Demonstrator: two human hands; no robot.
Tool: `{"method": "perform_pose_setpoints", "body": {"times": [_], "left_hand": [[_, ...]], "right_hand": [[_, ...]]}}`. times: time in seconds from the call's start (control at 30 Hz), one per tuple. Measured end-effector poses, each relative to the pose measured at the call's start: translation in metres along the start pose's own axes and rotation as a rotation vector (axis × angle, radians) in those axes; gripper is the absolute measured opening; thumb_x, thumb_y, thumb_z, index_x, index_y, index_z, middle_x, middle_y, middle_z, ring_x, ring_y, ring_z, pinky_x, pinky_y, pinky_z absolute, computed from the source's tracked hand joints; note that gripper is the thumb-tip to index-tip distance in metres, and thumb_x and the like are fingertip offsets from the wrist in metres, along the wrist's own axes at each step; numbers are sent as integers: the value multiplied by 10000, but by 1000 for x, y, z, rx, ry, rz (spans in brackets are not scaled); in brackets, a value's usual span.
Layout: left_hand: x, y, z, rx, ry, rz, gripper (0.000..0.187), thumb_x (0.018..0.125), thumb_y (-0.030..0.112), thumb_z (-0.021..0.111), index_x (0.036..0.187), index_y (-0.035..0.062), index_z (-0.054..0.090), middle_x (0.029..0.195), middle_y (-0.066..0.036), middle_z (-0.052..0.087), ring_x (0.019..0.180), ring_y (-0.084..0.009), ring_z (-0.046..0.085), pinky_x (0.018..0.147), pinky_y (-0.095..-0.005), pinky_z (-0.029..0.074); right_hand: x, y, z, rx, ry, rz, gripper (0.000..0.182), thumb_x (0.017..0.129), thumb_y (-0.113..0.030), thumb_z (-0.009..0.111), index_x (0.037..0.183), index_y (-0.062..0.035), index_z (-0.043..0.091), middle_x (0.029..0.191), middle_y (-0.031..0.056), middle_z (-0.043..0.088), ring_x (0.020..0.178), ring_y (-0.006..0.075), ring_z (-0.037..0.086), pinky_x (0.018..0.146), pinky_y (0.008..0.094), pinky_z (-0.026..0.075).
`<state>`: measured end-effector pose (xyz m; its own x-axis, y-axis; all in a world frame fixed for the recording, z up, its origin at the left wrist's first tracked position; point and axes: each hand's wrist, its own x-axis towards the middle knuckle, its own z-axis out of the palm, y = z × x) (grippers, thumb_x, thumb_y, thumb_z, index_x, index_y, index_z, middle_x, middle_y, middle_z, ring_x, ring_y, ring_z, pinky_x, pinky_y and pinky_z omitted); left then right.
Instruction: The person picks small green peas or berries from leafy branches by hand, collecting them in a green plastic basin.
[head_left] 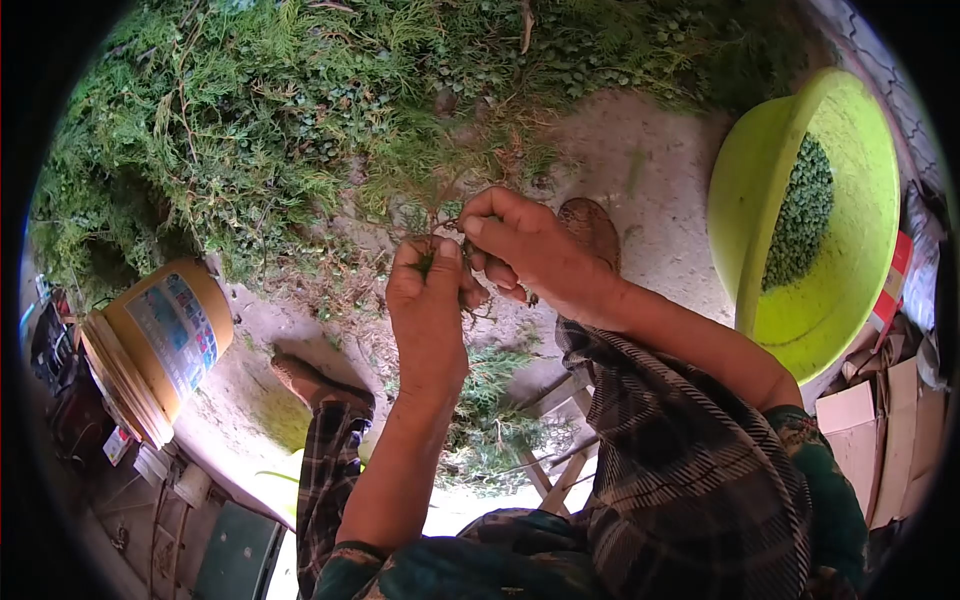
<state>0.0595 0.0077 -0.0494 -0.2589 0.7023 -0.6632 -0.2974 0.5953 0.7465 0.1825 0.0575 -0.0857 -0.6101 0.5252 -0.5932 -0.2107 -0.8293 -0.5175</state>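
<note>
My left hand (428, 305) is closed, with a small piece of green conifer sprig (426, 263) showing between thumb and fingers. Close beside it, my right hand (540, 252) pinches at the same thin brownish stem, thumb against forefinger. Both hands meet above the floor, in front of my knees. Just beyond them lies a large heap of cut conifer branches (300, 120) bearing small round green cones. To the right stands a lime-green plastic basin (850, 255), with many small green cones (803, 215) gathered in it.
A yellow bucket (205, 310) with a printed label is at left. Cardboard pieces (850, 420) lie at lower right. My brown shoes (592, 232) are on the concrete floor (650, 160). Loose sprigs (500, 375) and brown litter lie between my feet, near a wooden frame (565, 480).
</note>
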Motion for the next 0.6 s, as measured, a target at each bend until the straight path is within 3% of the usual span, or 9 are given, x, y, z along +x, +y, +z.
{"method": "perform_pose_setpoints", "body": {"times": [0.13,0.23,0.3,0.37,0.43,0.47,0.53,0.57,0.6], "left_hand": [[-2,-2,-2,-85,39,-21,150,944,175,473,887,36,468,663,-18,488,574,-94,446,568,-245,412],[-15,-9,-8,9,86,-48,156,945,170,455,854,43,450,646,-27,468,559,-111,448,602,-274,443],[-34,-30,-22,3,82,-135,143,940,168,456,858,52,458,661,-25,453,576,-124,434,594,-284,423],[-55,-66,-51,183,15,-253,136,929,162,474,860,47,454,671,-49,493,603,-132,494,603,-280,434],[-75,-118,-103,834,-533,-318,145,904,160,529,977,36,508,773,-97,597,707,-182,595,653,-291,471],[-89,-119,-117,829,-525,-325,145,904,160,529,977,36,508,773,-97,597,707,-182,595,653,-291,471],[-100,-119,-143,1307,-829,-137,362,854,177,542,1197,68,508,965,-161,654,859,-334,641,773,-368,498],[-84,-137,-168,1203,-595,-348,452,841,207,551,1275,96,492,978,-127,663,824,-338,651,752,-382,518],[-58,-134,-180,1211,-393,-323,287,855,190,527,1098,59,606,893,-135,672,755,-319,660,659,-391,530]], "right_hand": [[1,-2,1,110,99,31,144,927,-166,495,976,-30,498,617,-21,458,485,56,398,389,246,321],[4,0,-5,-175,89,-24,135,910,-147,496,984,-34,502,648,-8,462,489,68,396,382,249,311],[8,-7,-18,-273,419,-10,131,890,-140,483,968,-38,505,680,12,472,513,70,411,404,234,321],[10,-3,-40,4,339,-37,130,873,-147,468,936,-49,526,728,37,509,539,86,440,422,239,346],[9,0,-47,485,-13,-26,137,872,-169,476,929,-57,532,733,41,533,552,102,465,421,237,352],[8,1,-44,453,-22,-25,146,878,-178,475,925,-53,534,767,51,558,584,116,517,424,243,403],[10,3,-40,371,-24,-2,144,890,-169,462,933,-44,518,784,62,556,590,130,531,446,262,438],[10,6,-37,294,-18,18,142,902,-161,449,942,-35,502,801,73,554,596,144,545,468,282,473],[11,10,-37,298,-16,24,142,902,-161,449,942,-35,502,801,73,554,596,144,545,468,282,473]]}}
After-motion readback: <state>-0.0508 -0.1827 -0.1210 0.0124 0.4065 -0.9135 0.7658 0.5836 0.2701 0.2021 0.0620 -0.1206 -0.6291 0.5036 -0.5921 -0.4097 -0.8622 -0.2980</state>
